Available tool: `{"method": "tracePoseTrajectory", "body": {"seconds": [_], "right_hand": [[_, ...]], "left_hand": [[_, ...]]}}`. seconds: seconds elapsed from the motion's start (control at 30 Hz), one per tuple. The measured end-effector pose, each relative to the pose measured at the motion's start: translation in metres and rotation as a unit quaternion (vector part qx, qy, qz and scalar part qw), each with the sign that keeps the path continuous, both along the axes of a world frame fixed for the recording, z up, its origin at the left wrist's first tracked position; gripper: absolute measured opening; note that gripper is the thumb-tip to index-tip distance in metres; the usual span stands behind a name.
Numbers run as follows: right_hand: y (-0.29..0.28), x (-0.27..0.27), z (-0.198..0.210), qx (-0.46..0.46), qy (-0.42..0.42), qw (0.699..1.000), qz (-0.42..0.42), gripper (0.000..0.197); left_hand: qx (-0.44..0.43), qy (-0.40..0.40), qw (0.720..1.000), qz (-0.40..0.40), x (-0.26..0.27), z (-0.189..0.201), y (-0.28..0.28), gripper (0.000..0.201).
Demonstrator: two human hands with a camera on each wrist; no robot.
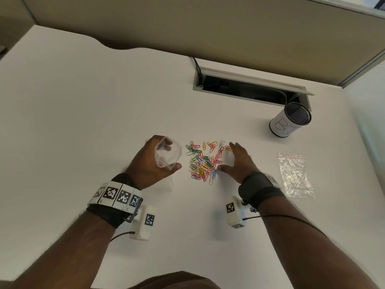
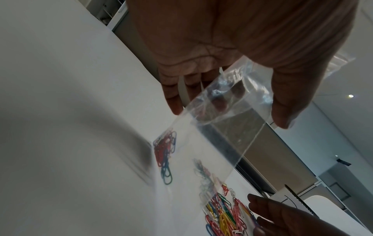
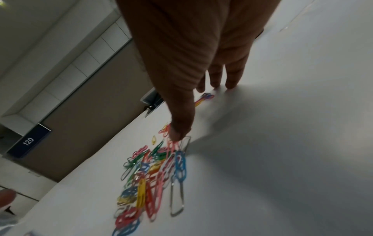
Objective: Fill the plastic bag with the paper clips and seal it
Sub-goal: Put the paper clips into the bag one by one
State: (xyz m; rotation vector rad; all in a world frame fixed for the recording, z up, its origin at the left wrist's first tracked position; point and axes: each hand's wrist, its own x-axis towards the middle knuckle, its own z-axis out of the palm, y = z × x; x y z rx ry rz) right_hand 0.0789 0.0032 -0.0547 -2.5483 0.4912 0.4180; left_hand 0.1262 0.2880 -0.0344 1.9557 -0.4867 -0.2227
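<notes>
The left hand (image 1: 153,161) holds the small clear plastic bag (image 1: 167,152) in its grip, left of the heaped coloured wire paper clips (image 1: 203,161) on the white counter (image 1: 83,122). The right hand (image 1: 237,161) lies spread, released; sweeping could scatter clips past the bag's narrow mouth.

head: high, looking down over desk (image 1: 83,101) | wrist views: low, close, along fingers | shared by all: paper clips (image 1: 203,161)

A: What is worn on the arms?
B: Bare forearms, each with a dark wrist strap (image 1: 258,189). The left carries white blocks printed with black square markers (image 1: 116,195).
A: Anything else?
B: A white camera box (image 1: 234,212) under each wrist, trailing a thin dark cable (image 1: 291,218).
</notes>
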Motion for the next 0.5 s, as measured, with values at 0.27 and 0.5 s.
{"method": "tracePoseTrajectory", "body": {"seconds": [0.27, 0.5], "right_hand": [[0.012, 0.0, -0.014, 0.018, 0.026, 0.993, 0.116, 0.115], [0.029, -0.007, -0.006, -0.043, -0.019, 0.989, 0.14, 0.065]], "left_hand": [[0.012, 0.012, 1.0, -0.003, -0.002, 0.001, -0.004, 0.059], [-0.003, 0.014, 1.0, -0.002, -0.001, 0.002, -0.005, 0.056]]}}
